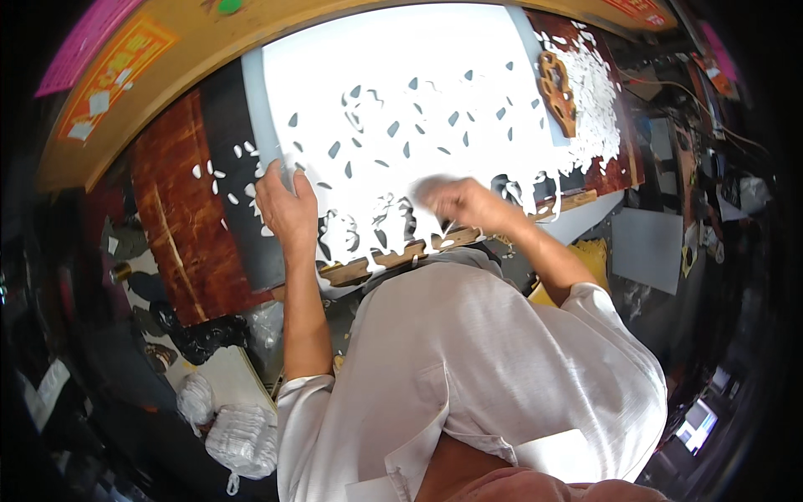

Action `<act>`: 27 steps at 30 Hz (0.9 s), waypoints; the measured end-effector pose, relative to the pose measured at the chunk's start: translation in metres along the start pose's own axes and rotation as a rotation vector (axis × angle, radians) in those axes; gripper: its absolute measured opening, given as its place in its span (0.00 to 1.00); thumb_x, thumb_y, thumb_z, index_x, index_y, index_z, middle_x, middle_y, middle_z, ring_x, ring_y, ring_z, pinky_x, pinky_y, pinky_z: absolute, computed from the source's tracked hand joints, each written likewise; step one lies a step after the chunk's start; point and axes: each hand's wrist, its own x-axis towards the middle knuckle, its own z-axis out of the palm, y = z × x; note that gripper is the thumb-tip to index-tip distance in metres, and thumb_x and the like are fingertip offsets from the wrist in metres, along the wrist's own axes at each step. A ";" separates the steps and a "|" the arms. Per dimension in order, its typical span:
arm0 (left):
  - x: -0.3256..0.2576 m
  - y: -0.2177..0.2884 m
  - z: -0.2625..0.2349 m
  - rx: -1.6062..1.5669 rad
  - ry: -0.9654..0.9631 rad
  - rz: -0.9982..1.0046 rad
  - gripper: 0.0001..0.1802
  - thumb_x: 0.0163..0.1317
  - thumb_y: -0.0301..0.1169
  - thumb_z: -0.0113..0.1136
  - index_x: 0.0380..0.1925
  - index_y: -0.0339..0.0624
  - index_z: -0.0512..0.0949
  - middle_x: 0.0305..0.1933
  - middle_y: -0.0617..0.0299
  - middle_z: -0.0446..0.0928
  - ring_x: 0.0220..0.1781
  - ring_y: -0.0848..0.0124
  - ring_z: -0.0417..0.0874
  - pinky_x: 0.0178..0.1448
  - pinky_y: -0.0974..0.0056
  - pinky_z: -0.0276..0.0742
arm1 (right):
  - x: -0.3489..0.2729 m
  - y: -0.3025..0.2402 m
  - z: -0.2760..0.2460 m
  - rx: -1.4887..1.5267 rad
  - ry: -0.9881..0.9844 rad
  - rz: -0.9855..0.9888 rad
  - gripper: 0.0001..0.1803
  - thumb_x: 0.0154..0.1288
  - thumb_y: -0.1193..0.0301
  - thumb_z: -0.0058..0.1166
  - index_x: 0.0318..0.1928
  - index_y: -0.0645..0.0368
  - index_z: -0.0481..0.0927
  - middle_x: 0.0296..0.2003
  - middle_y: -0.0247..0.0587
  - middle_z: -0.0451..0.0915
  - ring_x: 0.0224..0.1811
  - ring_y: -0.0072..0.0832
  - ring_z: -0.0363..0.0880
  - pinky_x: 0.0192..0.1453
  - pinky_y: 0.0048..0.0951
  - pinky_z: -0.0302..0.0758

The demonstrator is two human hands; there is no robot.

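Shirt (502, 351) nearest, white sheet (393, 50) lies beneath right hand (468, 205).

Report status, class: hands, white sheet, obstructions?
Left hand at left edge of white sheet; right hand over near part, blurred, grip unclear. Sheet has many openings. Brown openwork piece, loose white bits along right side.

Reddish-brown wooden table (171, 238), dark layer (247, 230) across it (mat or panel, can't tell), then a grey board (253, 92) under a white sheet (368, 63) with many small cut-outs. Right: heap of white scraps (595, 105), brown holed piece (569, 119) beside it. Left: few loose white bits (233, 199).
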 end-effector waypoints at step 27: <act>-0.073 0.243 0.225 0.141 -0.102 0.438 0.27 0.68 0.34 0.64 0.63 0.28 0.83 0.74 0.43 0.76 0.77 0.40 0.71 0.83 0.36 0.64 | 0.119 0.137 -0.206 -0.344 0.192 -0.139 0.07 0.75 0.73 0.60 0.48 0.58 0.87 0.45 0.41 0.88 0.43 0.41 0.89 0.49 0.39 0.86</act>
